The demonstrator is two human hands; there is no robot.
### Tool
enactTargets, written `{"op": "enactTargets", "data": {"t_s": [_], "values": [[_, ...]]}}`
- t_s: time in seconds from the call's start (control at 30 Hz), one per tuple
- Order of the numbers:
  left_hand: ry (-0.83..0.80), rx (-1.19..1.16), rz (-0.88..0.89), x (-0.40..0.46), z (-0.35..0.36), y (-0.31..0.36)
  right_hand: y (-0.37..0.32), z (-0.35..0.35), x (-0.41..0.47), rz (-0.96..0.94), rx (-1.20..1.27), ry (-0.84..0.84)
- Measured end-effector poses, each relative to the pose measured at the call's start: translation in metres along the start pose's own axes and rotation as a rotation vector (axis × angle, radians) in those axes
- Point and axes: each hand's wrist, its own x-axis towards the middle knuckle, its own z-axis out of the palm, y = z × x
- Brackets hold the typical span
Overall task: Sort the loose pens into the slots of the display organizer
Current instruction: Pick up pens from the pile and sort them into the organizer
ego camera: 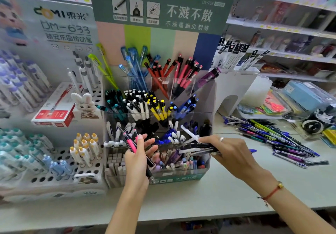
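My left hand [138, 153] grips a pink pen [131, 143] ready to slot into the organizer [211, 97], while my right hand [229, 150] clutches a bundle [198, 148] awaiting sorting.

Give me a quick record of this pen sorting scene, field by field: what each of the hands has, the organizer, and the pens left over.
left hand: grips pink pen and a dark pen
right hand: holds bundle of pens, mostly dark
display organizer: tiered clear slots, pens grouped by colour
loose pens: piled on the counter, right of organizer
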Motion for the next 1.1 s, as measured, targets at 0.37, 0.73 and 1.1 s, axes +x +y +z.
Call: {"op": "enactTargets", "data": {"t_s": [0.37,0.73,1.1], "values": [[-0.062,0.049,-0.020,-0.005,0.004,0.007,0.020,0.001,0.045,1.036,0.761,-0.314],[-0.083,0.029,-0.015,-0.007,0.004,0.009,0.019,-0.015,0.042,0.915,0.624,0.079],[-0.121,-0.007,-0.051,-0.008,0.004,0.009,0.010,0.014,0.052,0.778,0.412,0.160]]}}
